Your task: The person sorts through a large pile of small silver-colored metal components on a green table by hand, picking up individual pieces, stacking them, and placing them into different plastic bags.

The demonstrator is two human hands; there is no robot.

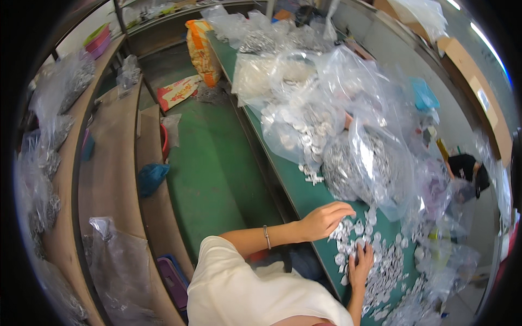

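My left hand (325, 221) is above the near edge of the green tabletop (321, 202), over a spread of small silvery pieces (383, 271). Its fingers are bent and pressed together; any piece at their tips is too small to make out. Nearer to me, my right hand (361, 267) rests among the pieces with its fingers apart, the tips by a round, flat piece (360, 242). Many of the pieces look like flat discs, some with a stem. Just beyond my left hand sits a clear plastic bag (348, 168) full of similar silvery parts.
More clear bags of parts (293, 117) crowd the table's far end. Wooden shelves (109, 157) with bags stand to the left, across a green floor (212, 157). An orange and white sack (200, 51) leans by the table. A person in dark clothing (463, 167) is at the right.
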